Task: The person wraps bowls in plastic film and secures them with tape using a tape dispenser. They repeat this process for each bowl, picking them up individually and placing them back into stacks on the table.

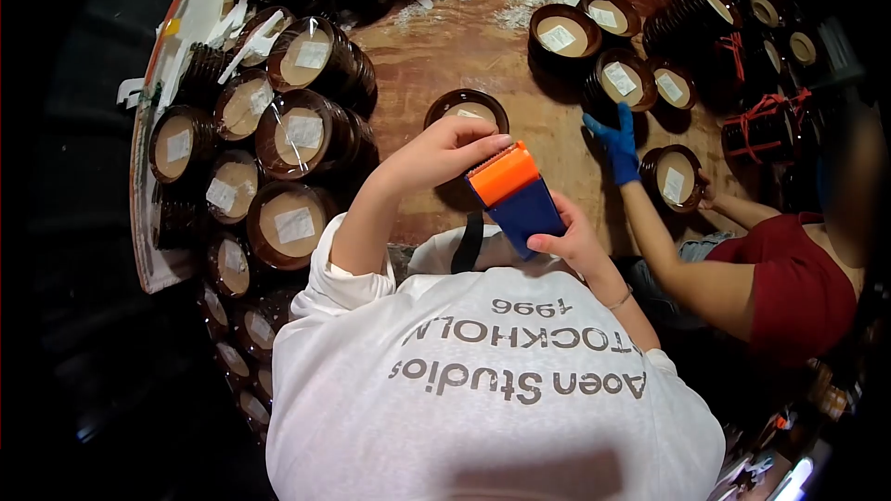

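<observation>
A blue tape dispenser with an orange front [508,187] is gripped in my right hand [577,239], whose thumb lies along its blue side. My left hand [457,147] is at the dispenser's toothed edge, its thumb and fingers pressed together. What those fingers pinch, if anything, is too small to make out. Just beyond my left hand is a dark brown round dish [467,104] with a tan disc and a white label inside. My hand and the dispenser partly cover it on the wooden table [436,46].
Stacks of brown dishes [302,134], wrapped in clear film and labelled, crowd the left side. More dishes [564,35] stand at the back right, some bound with red ties. A co-worker in red at right has one blue-gloved hand [614,144] and a bare hand at a labelled dish [675,184].
</observation>
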The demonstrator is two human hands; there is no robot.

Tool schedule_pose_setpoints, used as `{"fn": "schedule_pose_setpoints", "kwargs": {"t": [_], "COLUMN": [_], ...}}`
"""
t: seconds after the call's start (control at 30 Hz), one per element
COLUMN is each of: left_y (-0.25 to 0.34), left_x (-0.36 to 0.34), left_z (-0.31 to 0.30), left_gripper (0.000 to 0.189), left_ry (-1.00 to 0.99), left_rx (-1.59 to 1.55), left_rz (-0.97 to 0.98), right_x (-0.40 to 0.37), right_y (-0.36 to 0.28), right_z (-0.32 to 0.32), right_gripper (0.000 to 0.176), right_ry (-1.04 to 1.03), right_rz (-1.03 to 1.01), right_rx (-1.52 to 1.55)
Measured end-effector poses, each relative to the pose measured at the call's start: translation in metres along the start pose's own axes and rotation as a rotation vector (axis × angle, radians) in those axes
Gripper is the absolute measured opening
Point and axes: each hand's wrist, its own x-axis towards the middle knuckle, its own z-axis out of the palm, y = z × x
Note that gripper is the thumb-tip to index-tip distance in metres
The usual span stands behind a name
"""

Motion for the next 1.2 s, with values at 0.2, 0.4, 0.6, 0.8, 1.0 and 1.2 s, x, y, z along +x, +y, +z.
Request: {"fn": "schedule_pose_setpoints", "kwargs": {"t": [0.2, 0.4, 0.6, 0.8, 1.0, 1.2], "left_y": [-0.013, -0.017, -0.016, 0.020, 0.061, 0.088], "left_x": [0.002, -0.002, -0.002, -0.020, -0.050, -0.090], "left_z": [-0.002, -0.005, -0.005, -0.004, -0.035, -0.081], "left_gripper": [0.026, 0.028, 0.031, 0.024, 0.024, 0.024], "left_ry": [-0.016, 0.051, 0.206, 0.317, 0.644, 1.139], "left_rx": [-0.133, -0.208, -0.097, 0.228, 0.587, 0.539], "left_rz": [0.047, 0.023, 0.096, 0.131, 0.485, 0.486], "right_x": [-0.002, 0.000, 0.005, -0.001, -0.032, -0.069], "right_y": [0.002, 0.005, -0.021, -0.033, -0.047, -0.068], "right_z": [-0.003, -0.006, 0.006, -0.018, -0.060, -0.082], "right_gripper": [0.046, 0.059, 0.061, 0.059, 0.052, 0.046], "right_ry": [-0.035, -0.067, -0.092, -0.192, -0.223, -0.152], "right_rz": [0.059, 0.094, 0.127, 0.132, 0.096, 0.055], "right_rx": [0.064, 0.100, 0.090, 0.061, -0.039, -0.093]}}
